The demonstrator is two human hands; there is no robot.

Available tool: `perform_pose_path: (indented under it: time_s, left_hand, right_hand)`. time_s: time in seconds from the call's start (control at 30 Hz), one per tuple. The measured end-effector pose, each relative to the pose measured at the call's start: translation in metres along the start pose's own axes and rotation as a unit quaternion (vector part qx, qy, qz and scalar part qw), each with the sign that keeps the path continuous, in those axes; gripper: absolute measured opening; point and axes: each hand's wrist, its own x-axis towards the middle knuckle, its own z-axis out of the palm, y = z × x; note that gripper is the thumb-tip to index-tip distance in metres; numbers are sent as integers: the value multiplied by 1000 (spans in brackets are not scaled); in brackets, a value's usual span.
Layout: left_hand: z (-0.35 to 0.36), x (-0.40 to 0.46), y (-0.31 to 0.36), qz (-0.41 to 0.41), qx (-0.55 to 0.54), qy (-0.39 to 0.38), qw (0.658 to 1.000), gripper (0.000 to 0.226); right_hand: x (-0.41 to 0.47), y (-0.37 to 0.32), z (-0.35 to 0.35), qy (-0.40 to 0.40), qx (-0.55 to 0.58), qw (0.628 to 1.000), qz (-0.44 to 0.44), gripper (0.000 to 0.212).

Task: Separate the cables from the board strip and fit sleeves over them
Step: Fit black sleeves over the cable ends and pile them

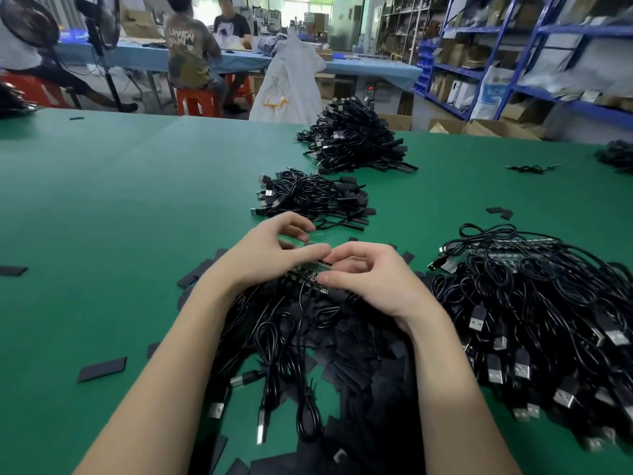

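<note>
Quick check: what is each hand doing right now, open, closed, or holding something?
Left hand: pinches the green board strip at its far end.
Right hand: fingers curled round the same board strip, holding it.

Obscured and cropped areas
Both hands cover most of the board strip (310, 269); the frame's right edge crops the cable pile (534, 313).

It was a factory assembly floor with a stockroom alongside; a wide green work table (102, 200) bore heaps of black USB cables (356, 142); blue steel shelving (496, 56) held cartons; workers sat on red stools (197, 101) at a far bench (359, 68).
</note>
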Motion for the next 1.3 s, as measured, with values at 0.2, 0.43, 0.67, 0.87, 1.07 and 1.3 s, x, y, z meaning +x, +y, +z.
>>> perform_pose_path:
  time_s: [0.2,0.43,0.67,0.87,1.07,1.3]
  left_hand:
    - [-7,-4,0,-22,-140,-81,987,46]
    - [0,-7,5,-68,-214,-134,965,35]
    - [1,-8,6,-101,-253,-145,951,27]
    - [1,-7,9,-87,-274,-157,945,17]
    - [2,-8,11,-91,-317,-191,925,20]
    - [2,-8,10,-92,-323,-197,921,11]
  right_hand:
    - [-7,-3,-7,2,163,987,10,16]
    - [-6,1,-3,10,283,957,61,36]
    - [-6,1,-3,14,325,943,73,32]
    - [-9,-3,-4,-15,355,931,81,18]
    - [-12,-5,-2,-32,381,920,83,10]
    - [-12,-6,0,-39,390,915,94,10]
